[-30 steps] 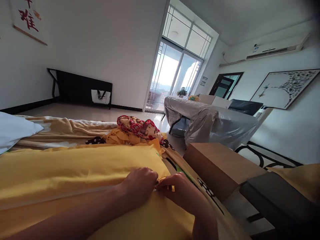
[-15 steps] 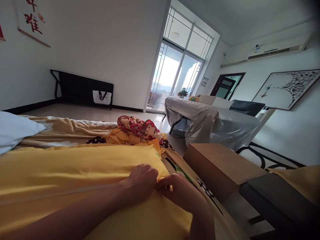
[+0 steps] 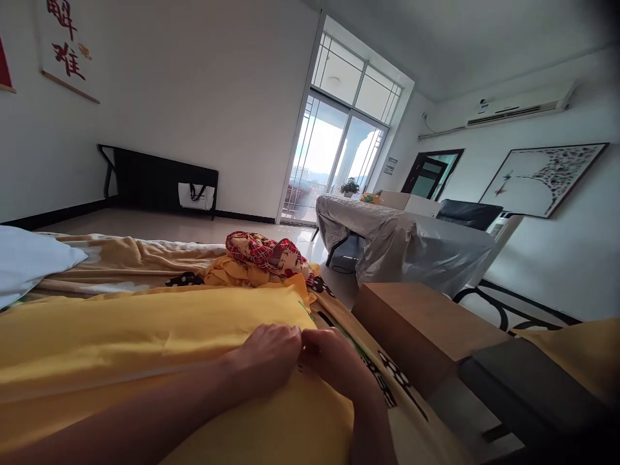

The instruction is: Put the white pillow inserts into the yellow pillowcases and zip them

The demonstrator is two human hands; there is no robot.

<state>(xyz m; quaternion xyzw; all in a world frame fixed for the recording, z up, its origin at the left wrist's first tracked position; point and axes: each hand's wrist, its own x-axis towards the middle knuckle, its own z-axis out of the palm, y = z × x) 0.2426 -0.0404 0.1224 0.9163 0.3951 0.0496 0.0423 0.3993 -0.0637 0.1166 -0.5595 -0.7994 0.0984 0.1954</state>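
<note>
A plump yellow pillow [image 3: 159, 323] lies across the bed in front of me, with a pale seam or strip running lengthwise along its near side. At the right end of that strip, my left hand [image 3: 275, 350] is closed, its fingers curled down on the yellow pillowcase fabric. Facing it and almost touching, my right hand [image 3: 336, 361] pinches the fabric at the same spot, thumb and fingers bent together. What lies between the fingertips is mostly hidden by the hands.
A crumpled red-plaid cloth [image 3: 264, 252] lies beyond the pillow, and a white pillow [image 3: 33, 261] at the left. A wooden box-like table [image 3: 431, 320] and a dark bench [image 3: 513, 374] stand right of the bed. Behind is a plastic-covered table [image 3: 387, 239].
My right hand has shifted slightly up and left, its wrist drawing inward, close against the left hand. The left hand stays nearly in place. The view has tilted a little.
</note>
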